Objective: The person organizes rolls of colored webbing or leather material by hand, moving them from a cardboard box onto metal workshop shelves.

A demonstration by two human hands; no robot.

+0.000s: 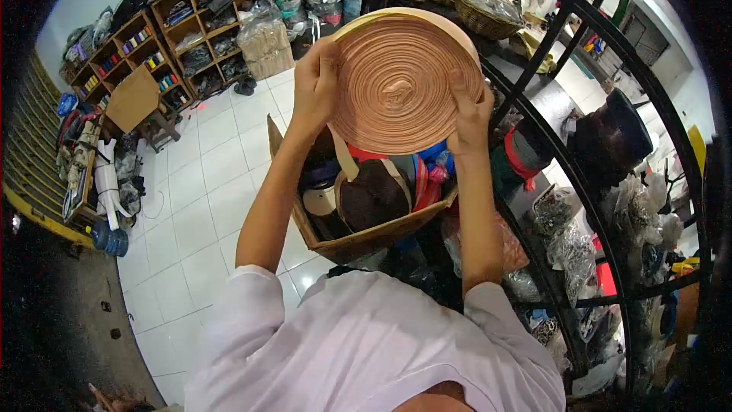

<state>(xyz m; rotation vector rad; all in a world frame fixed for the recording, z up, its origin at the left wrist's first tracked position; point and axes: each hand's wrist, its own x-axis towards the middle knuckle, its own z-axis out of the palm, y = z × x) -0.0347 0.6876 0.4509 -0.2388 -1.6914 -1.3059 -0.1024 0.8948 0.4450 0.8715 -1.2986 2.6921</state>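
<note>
A large tan roll of coiled strap [408, 80] is held up in front of me, its spiral face turned toward me. My left hand [316, 84] grips its left edge, thumb on the near side. At the right edge, my right hand [470, 111] is closed on the roll with the thumb pressed on the coils. Below the roll stands an open cardboard box [366, 244]. Inside it lie a dark brown roll [374, 197] and some red and blue material [431, 175]. A pale strap end [343, 156] hangs down over the box.
Black metal shelving [526, 99] curves along my right, holding baskets [488, 15], dark rolls [610, 136] and plastic-wrapped bundles [568, 236]. Wooden cubbies [206, 23] with thread spools and bags stand at the back left. A wooden stool [133, 99] stands on the white tiled floor [191, 236].
</note>
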